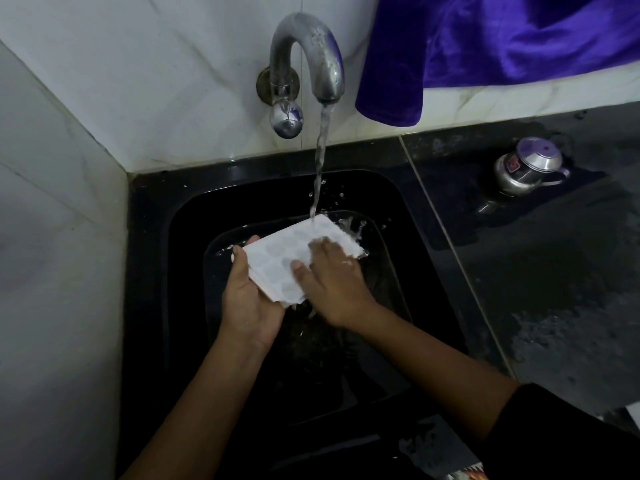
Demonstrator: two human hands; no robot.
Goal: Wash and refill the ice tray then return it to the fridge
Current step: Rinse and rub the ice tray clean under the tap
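Observation:
A white ice tray [287, 251] with round cells is held tilted over the black sink [152, 271], under the water stream from the metal tap [304, 60]. The stream lands on the tray's far corner and splashes. My left hand [249, 296] grips the tray's near left end from below, fingertips curled over its edge. My right hand [329, 278] lies flat on the tray's upper face, fingers spread over the cells on the right side.
A dark round basin [384, 244] sits inside the sink beneath the tray. A small metal lidded pot [530, 166] stands on the wet black counter [554, 271] to the right. A purple cloth [502, 46] hangs over the tiled wall at upper right.

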